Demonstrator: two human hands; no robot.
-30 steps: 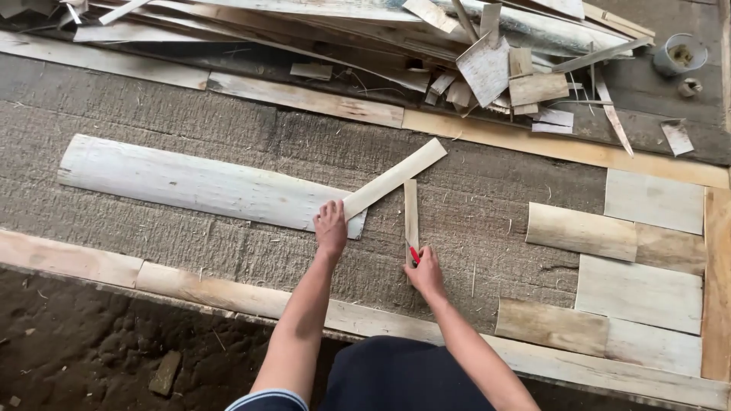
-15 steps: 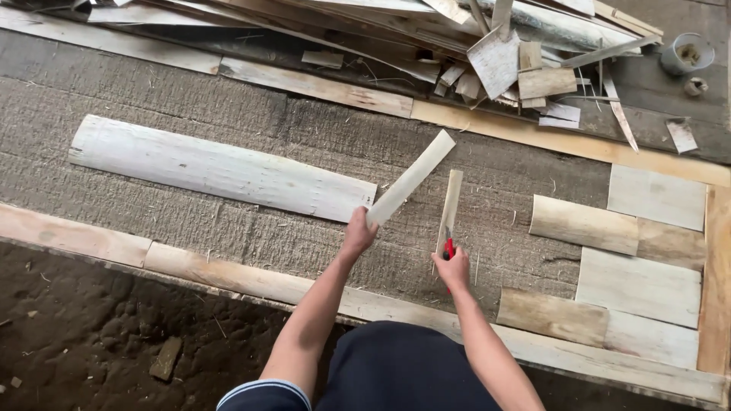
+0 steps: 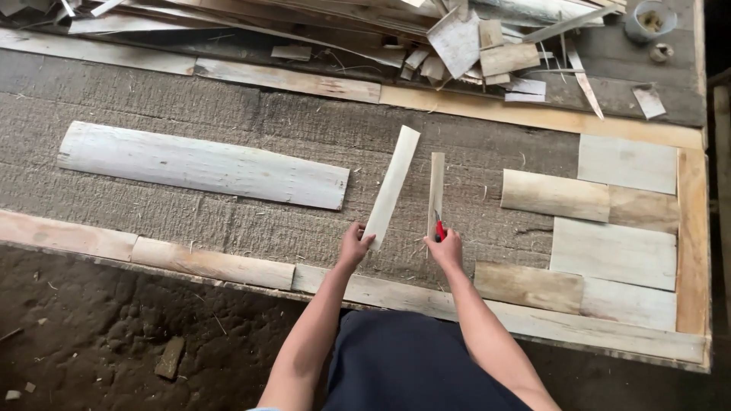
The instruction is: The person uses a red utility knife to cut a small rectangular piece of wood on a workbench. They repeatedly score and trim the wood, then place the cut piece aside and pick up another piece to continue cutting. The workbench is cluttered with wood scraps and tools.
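My left hand (image 3: 354, 245) grips the near end of a pale wooden strip (image 3: 393, 183) that angles up and to the right over the woven mat (image 3: 228, 228). My right hand (image 3: 447, 247) holds a small red-handled cutter (image 3: 439, 229) and rests at the near end of a narrower upright wooden strip (image 3: 435, 190). The two strips lie close together, apart by a small gap. A long whitish plank (image 3: 202, 165) lies on the mat to the left of my left hand.
Several flat wood pieces (image 3: 609, 228) are laid side by side inside a wooden frame (image 3: 689, 228) at the right. A heap of scrap veneer (image 3: 457, 38) runs along the far side, with a small cup (image 3: 647, 19). Dark earth floor (image 3: 114, 327) lies below the near frame board.
Both hands and the two strips have shifted rightward in view. The wider strip in my left hand has swung from a flat slant to nearly upright, now close beside the narrow strip.
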